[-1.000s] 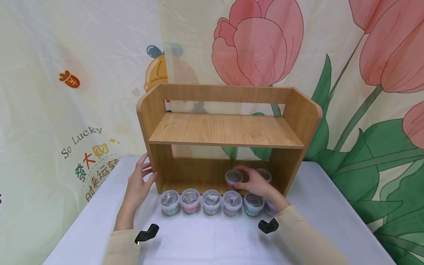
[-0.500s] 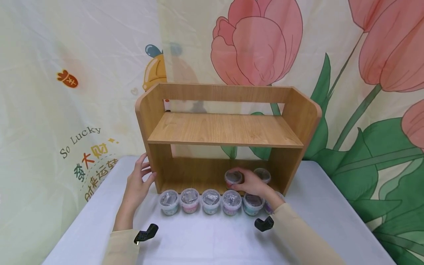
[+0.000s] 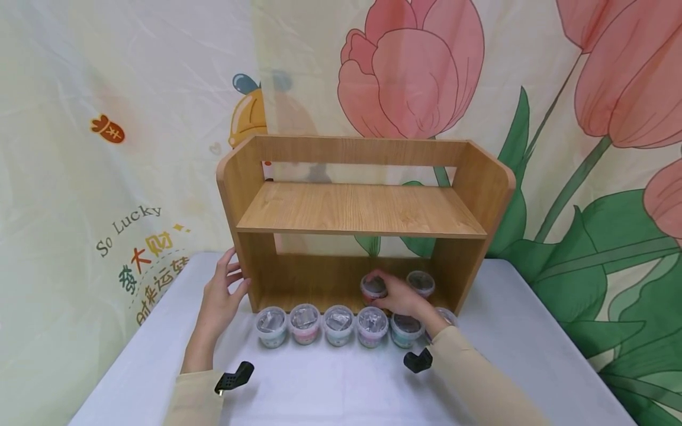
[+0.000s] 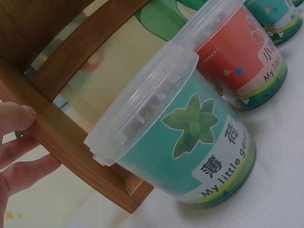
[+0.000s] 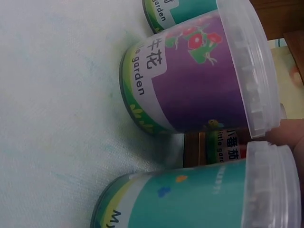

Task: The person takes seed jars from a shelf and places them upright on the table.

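My right hand [image 3: 399, 293] holds a small lidded plastic tub [image 3: 367, 296] with a red label, on the lower board of a wooden shelf [image 3: 367, 210]. Thumb and fingers grip it near the lid; in the right wrist view the tub [image 5: 223, 147] is mostly hidden behind two front tubs. To its right, a second lidded tub [image 3: 421, 284] stands inside the shelf. My left hand [image 3: 221, 296] rests against the shelf's left side panel, thumb by its front edge and fingers along the outer face. Closest to it is a teal mint-label tub [image 4: 190, 133].
Several lidded tubs stand in a row on the white tablecloth [image 3: 330, 384] before the shelf, including a purple-label tub [image 5: 199, 76] and a teal tub [image 5: 199, 194]. My right forearm partly covers the row's right end. A tulip-print curtain [image 3: 415, 77] hangs behind.
My right wrist and forearm have swung a little to the left, uncovering more of the second tub on the shelf. The gripped tub stays almost in place. My left hand has not moved.
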`<state>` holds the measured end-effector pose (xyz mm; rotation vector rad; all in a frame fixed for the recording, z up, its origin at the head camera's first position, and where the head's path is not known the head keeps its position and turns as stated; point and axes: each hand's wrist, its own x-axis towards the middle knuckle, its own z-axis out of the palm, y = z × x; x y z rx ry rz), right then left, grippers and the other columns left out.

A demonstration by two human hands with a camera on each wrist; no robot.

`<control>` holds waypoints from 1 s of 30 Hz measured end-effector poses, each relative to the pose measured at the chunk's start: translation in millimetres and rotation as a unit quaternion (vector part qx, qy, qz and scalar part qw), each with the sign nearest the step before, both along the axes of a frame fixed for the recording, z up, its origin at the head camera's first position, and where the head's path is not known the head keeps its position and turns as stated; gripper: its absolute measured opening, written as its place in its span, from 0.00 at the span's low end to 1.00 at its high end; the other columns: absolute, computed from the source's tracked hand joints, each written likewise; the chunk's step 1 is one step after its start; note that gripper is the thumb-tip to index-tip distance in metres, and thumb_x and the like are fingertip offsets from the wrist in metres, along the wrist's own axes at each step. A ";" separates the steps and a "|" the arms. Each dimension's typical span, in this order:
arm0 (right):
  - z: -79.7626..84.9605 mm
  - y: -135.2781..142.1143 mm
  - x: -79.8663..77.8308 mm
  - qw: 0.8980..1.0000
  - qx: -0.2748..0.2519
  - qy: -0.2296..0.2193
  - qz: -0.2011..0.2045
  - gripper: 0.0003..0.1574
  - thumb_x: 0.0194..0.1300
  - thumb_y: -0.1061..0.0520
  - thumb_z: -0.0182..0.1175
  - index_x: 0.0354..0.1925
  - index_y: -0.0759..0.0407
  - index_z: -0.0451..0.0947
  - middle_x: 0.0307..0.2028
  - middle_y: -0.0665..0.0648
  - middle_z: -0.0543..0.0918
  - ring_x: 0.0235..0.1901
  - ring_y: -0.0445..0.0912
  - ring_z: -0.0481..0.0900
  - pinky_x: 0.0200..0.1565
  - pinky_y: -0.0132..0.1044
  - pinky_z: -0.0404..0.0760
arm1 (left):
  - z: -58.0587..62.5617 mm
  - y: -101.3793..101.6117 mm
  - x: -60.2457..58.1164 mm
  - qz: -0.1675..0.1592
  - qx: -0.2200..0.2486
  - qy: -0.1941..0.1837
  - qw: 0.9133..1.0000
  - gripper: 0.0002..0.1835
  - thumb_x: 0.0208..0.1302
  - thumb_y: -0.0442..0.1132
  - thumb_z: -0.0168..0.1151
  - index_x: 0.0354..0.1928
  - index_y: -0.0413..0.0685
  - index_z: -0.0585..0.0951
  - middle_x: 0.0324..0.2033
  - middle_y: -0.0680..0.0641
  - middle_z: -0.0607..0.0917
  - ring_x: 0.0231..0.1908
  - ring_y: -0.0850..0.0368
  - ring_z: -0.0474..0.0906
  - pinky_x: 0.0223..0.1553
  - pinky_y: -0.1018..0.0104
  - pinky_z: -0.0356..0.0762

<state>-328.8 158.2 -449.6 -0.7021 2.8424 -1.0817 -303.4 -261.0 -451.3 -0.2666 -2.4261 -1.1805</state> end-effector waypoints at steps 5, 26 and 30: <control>-0.5 -2.8 0.9 1.000 0.005 0.014 -0.008 0.34 0.59 0.67 0.77 0.61 0.59 0.75 0.54 0.61 0.84 0.58 0.58 0.82 0.66 0.60 0.80 | -0.1 -0.1 0.3 -0.001 0.002 0.004 1.000 0.52 0.74 0.27 0.64 0.85 0.75 0.48 0.66 0.30 0.77 0.61 0.28 0.81 0.55 0.34 0.85; 17.3 -5.6 18.6 0.997 -0.049 0.042 -0.051 0.32 0.61 0.63 0.79 0.62 0.53 0.82 0.56 0.55 0.86 0.55 0.51 0.83 0.61 0.53 0.85 | -3.3 0.3 1.8 -0.002 0.003 -0.009 1.000 0.52 0.75 0.28 0.63 0.84 0.78 0.46 0.67 0.31 0.76 0.63 0.29 0.79 0.55 0.36 0.85; 37.7 5.0 31.5 0.995 -0.071 0.067 -0.036 0.31 0.61 0.64 0.79 0.61 0.53 0.82 0.57 0.56 0.86 0.55 0.51 0.83 0.59 0.51 0.87 | -0.3 0.4 1.9 -0.002 0.004 -0.006 1.000 0.52 0.75 0.28 0.63 0.85 0.78 0.46 0.67 0.30 0.76 0.63 0.28 0.79 0.55 0.35 0.85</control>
